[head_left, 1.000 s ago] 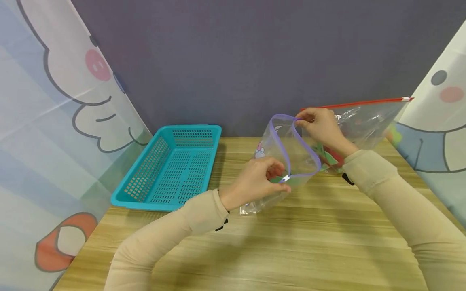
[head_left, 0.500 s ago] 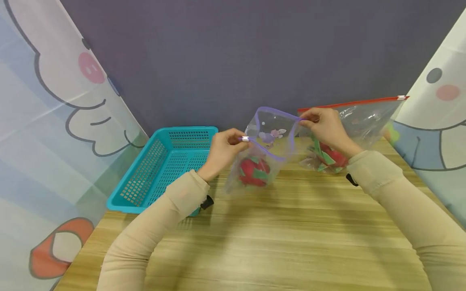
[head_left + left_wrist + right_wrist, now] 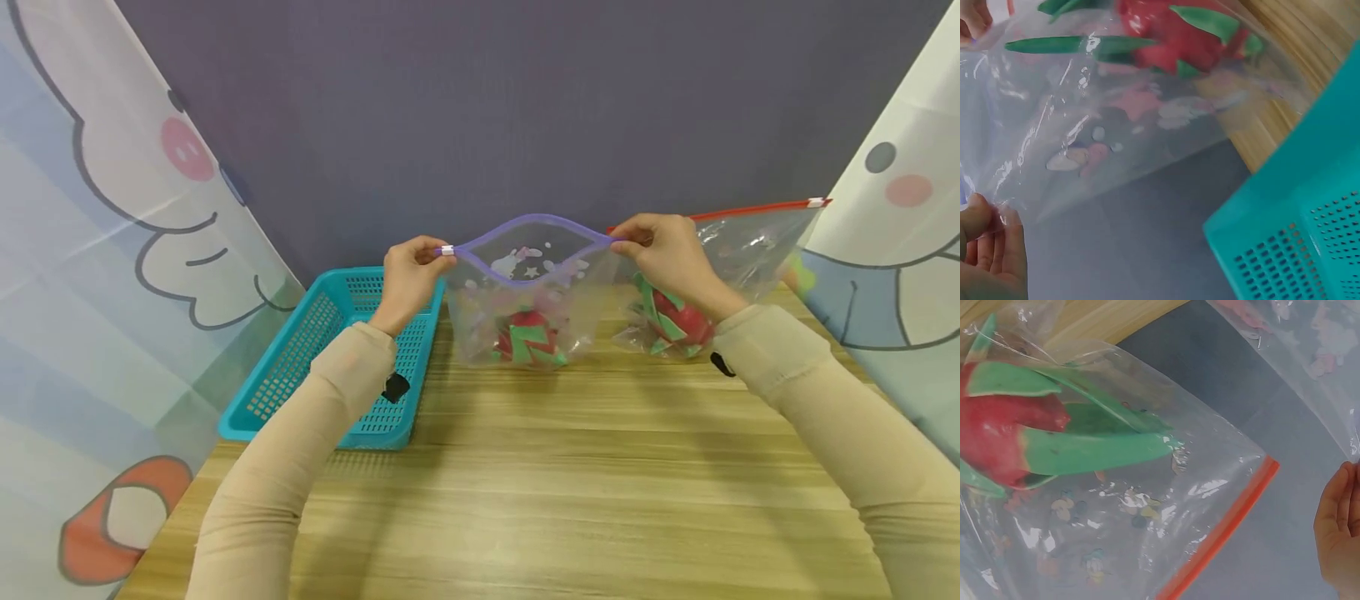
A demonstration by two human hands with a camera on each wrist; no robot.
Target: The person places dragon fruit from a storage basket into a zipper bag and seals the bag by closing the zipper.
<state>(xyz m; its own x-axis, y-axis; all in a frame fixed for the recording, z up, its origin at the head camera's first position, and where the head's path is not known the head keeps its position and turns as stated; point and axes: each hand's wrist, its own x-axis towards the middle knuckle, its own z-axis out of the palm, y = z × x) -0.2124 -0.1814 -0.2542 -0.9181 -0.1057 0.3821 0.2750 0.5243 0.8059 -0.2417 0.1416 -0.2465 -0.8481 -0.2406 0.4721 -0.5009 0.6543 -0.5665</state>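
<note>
A clear zip bag with a purple rim [image 3: 529, 287] stands on the wooden table [image 3: 525, 500], with a red and green dragon fruit [image 3: 529, 338] [image 3: 1179, 34] inside. My left hand [image 3: 411, 271] pinches the bag's left corner at the white slider [image 3: 447, 250]. My right hand [image 3: 663, 250] pinches the right corner, and the mouth bows open between them. Behind my right hand leans a second clear bag with a red zip strip [image 3: 750, 242] [image 3: 1147, 506], holding another dragon fruit [image 3: 675, 321] [image 3: 1035, 437].
A teal plastic basket [image 3: 341, 358] [image 3: 1297, 231] sits on the table's left side, under my left forearm. Cartoon-printed curtains [image 3: 97, 250] hang on both sides and a dark purple wall [image 3: 487, 108] stands behind.
My left hand has carried the slider corner up and to the left, stretching the purple rim sideways. The bag now stands upright with its mouth narrower. My right hand has stayed in place.
</note>
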